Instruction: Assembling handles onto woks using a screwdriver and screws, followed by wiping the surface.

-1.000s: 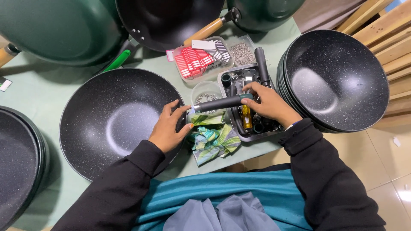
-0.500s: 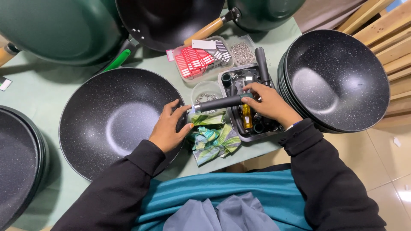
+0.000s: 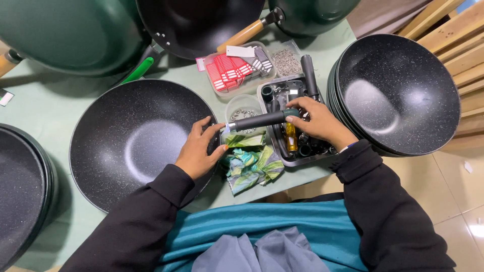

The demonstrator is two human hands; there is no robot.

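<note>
While the worktop: a pale green table (image 3: 45, 108) lay crowded with dark speckled pans; tiled floor showed at four o'clock; wooden slats at one o'clock.
Handle: a dark pan handle (image 3: 259, 120) lay near centre, above a metal parts tray (image 3: 279, 151) and a green patterned cloth (image 3: 250, 163); its long axis ran from eight to two o'clock, metal end toward the wok (image 3: 131, 143).
Left hand (image 3: 197, 151): palm down on the wok's rim at three o'clock, fingers curled over the edge, fingertips at the handle's metal end.
Right hand (image 3: 317, 123): came from four o'clock, fingers clenched on the handle's far end.
</note>
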